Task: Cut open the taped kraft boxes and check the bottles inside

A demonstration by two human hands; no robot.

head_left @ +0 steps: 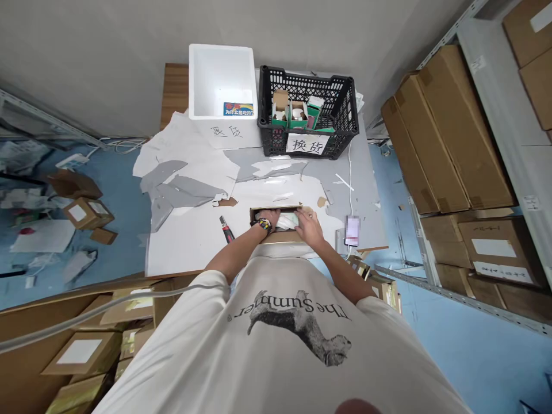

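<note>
An opened cardboard box (282,237) lies at the table's front edge, close against my shirt. Inside it is a white, plastic-looking wrapped item (286,221), its kind unclear. My left hand (269,218), with a beaded bracelet at the wrist, reaches into the box's left end; its fingertips are hidden there. At the right end, my right hand (309,226) has its fingers curled over the box's rim beside the wrapped item. A red and black box cutter (226,230) lies on the table, left of the box.
A white foam box (226,127) and a black plastic crate (308,148) holding small green cartons stand at the back of the table (190,247). A phone (352,231) with a cable lies on the right. Shelves of cardboard boxes (466,126) rise at right; more boxes (81,351) are lower left.
</note>
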